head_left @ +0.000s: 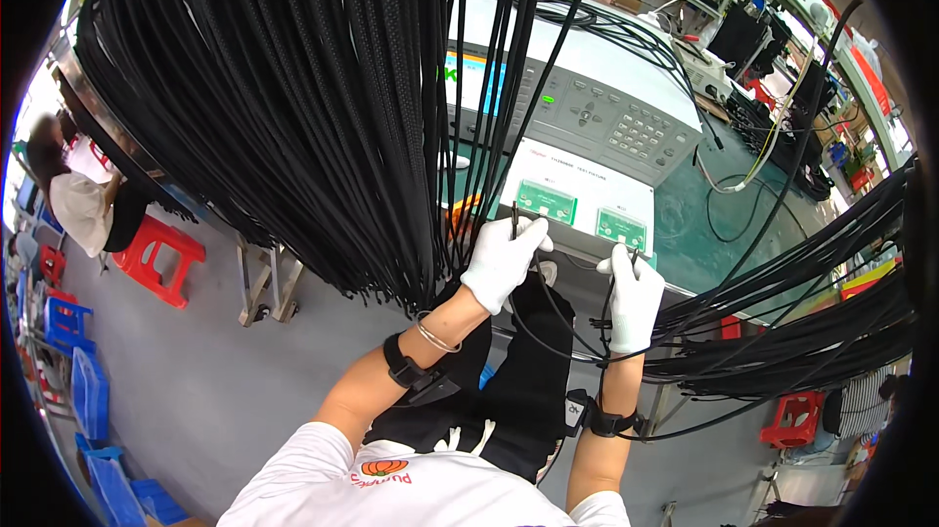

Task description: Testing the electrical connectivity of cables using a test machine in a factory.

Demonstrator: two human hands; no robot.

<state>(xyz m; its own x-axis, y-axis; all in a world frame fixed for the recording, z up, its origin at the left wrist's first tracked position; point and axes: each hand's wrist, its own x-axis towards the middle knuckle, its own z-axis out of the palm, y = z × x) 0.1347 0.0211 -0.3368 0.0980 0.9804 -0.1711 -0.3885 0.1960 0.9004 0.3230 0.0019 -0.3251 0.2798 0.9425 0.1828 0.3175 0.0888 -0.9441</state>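
Pinching cable ends (514, 218) in left hand (504, 261) and right hand (635, 300), we've apparently yet to connect twelve o'clock's green boards (553, 204).

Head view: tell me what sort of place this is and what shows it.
Most likely a cable factory or workshop: black cables hang in a thick bundle, a grey instrument has a screen and keypad, and red stools stand about.

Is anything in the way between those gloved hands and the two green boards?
Nothing visible does. The left hand and right hand are just below the green boards; the hanging black cables are off to the left.
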